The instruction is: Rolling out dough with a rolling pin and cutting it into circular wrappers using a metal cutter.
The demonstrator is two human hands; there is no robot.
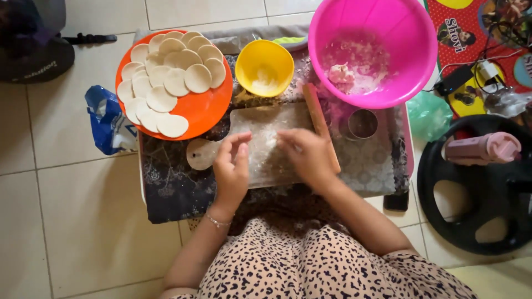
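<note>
Head view, looking down over a low work surface on a tiled floor.

Black steering wheel [475,185], one, at far right on the floor, with one pink bottle [481,148] lying across it. Dark patterned mat [172,188], one, covering the work surface. Pink plastic basin [372,51], one, top right, holding a lump of dough [341,73] and flour residue. Orange plate [210,111], one, top left, stacked with thin round dough discs [166,83]; roughly twenty, exact count not clear because of overlap. Clear floured rolling board [271,141], one, centre of the mat, partly covered by both hands. Blue-and-white bag [108,124], one, left of the mat on the floor. Yellow bowl [264,66], one, between plate and basin, with flour inside. Wooden rolling pin [320,124], one, lying lengthwise along the board's right edge, its lower part hidden behind the right hand. Round metal cutter ring [362,123], one, just right of the pin. Single dough disc [201,153], one, on the mat just left of the board.

Left hand [231,169]: fingers loosely curled, resting on the board's left part, holding nothing visible. Right hand [307,155]: palm down, fingers together, pressed on the board; blurred, anything beneath not discernible.
</note>
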